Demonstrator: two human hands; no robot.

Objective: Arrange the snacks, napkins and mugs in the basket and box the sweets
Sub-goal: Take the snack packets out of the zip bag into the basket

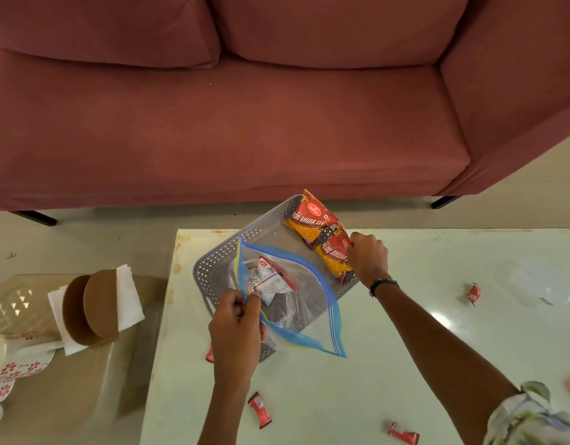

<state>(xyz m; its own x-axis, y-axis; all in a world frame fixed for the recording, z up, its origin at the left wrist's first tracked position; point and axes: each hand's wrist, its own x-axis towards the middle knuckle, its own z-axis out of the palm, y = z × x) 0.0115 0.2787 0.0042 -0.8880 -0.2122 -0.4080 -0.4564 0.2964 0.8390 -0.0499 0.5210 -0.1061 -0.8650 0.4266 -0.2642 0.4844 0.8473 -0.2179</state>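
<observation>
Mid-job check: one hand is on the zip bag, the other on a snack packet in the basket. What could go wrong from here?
1. The left hand pinches only one edge of the open zip bag, so the packets inside may slide out.
2. The bag covers much of the grey basket, where the right hand is placing a snack packet; it could snag.
3. Small red sweets lie loose near the table edge and could be knocked off.

The person has bare forearms, a dark beaded bracelet (384,283) on the right wrist, and a pale floral short sleeve (531,415).
</observation>
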